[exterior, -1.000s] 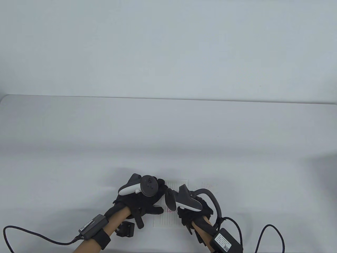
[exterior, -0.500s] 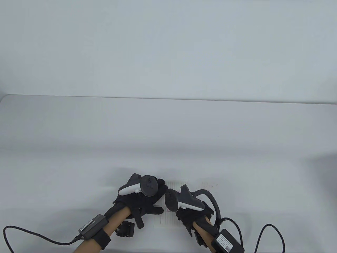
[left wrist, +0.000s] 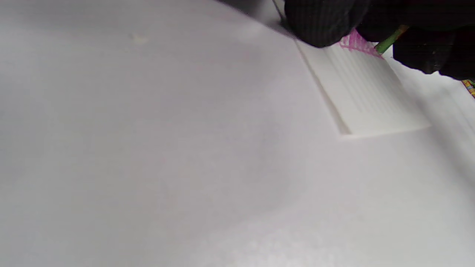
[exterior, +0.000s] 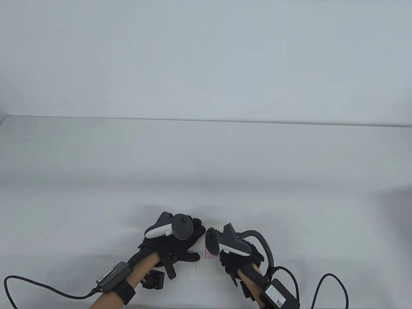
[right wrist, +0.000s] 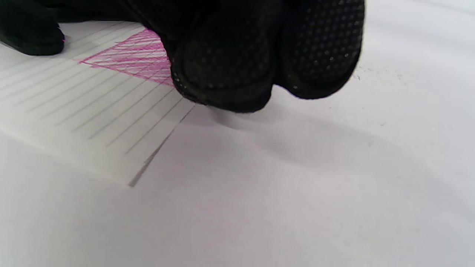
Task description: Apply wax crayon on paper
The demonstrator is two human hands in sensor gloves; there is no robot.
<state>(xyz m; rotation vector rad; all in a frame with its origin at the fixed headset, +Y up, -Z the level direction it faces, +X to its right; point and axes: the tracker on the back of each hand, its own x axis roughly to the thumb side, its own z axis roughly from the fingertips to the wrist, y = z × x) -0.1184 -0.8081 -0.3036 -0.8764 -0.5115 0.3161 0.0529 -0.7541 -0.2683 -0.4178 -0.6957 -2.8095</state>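
A lined white sheet of paper (exterior: 206,270) lies near the table's front edge, with a pink crayon scribble (exterior: 209,255) on it. My left hand (exterior: 183,249) rests flat on the sheet's left edge, fingers spread. My right hand (exterior: 233,259) is curled over the sheet's right side and grips a thin crayon with a green wrapper (left wrist: 387,40), its tip at the scribble (left wrist: 356,42). In the right wrist view my curled fingers (right wrist: 230,66) sit on the paper's edge (right wrist: 92,111), hiding the crayon, beside the pink hatching (right wrist: 137,55).
A small black block (exterior: 154,279) lies on the table by my left wrist. Cables trail from both wrists (exterior: 334,283). Faint crayon specks (exterior: 256,225) mark the table right of the paper. A colourful strip (left wrist: 469,87) shows at the left wrist view's right edge.
My right hand has shifted back and forth and now sits slightly further right. More of the pink scribble shows on the paper. My left hand has not moved.
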